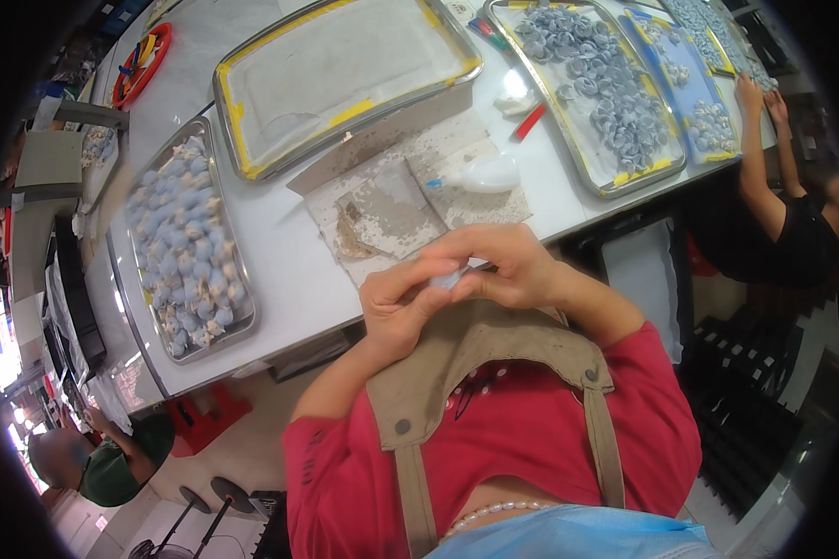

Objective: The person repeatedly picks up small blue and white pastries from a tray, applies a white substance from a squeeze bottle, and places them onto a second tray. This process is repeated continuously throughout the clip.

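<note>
"Small pale grey-blue piece: how far along?"

"Midway, I'd judge. On the glossy white table, the left rimmed silver tray is crowded with rounded blue-grey pieces, seemingly shaped; the right paper-lined metal tray bears open grey cups, presumably left to do."

"The hands?"

"Left hand and right hand are both closed to a fingertip pinch, sharing the piece near the table's edge."

"Its look?"

"Smooth, matte; mostly hidden, so I can't tell its full shape."
</note>
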A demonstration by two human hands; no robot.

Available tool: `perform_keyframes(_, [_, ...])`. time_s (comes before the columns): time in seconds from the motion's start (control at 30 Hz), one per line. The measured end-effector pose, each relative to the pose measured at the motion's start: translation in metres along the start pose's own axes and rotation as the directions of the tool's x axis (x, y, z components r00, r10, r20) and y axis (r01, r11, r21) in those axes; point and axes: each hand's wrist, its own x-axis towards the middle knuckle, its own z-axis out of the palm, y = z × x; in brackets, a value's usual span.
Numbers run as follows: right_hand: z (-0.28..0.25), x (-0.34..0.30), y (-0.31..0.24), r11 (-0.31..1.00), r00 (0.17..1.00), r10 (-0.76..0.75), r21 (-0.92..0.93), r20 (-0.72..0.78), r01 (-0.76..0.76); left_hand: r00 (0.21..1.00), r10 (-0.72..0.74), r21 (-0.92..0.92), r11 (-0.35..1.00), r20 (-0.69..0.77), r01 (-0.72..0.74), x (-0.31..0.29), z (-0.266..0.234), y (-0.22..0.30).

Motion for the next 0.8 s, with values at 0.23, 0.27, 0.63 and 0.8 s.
perform_keyframes(0.23, [0.007, 0.000, -0.004, 0.997, 0.998, 0.053, -0.061, -0.032, -0.055, 1.000, -0.018, -0.043, 0.999, 0.000, 0.018, -0.004, -0.008, -0.008])
perform_keyframes(0.27, [0.010, -0.001, -0.005, 0.996, 0.994, 0.084, -0.029, -0.066, -0.086, 1.000, -0.007, -0.093, 0.996, -0.006, 0.006, -0.003, -0.008, -0.011])
perform_keyframes(0.63, [0.030, -0.009, -0.010, 0.796, 0.950, 0.308, 0.563, -0.058, -0.223, 0.995, 0.041, -0.346, 0.936, -0.087, -0.069, -0.002, 0.003, -0.019])
perform_keyframes(0.8, [0.029, -0.010, -0.015, 0.722, 0.936, 0.349, 0.649, -0.044, -0.239, 0.995, 0.045, -0.287, 0.956, -0.090, -0.069, -0.002, 0.006, -0.019])
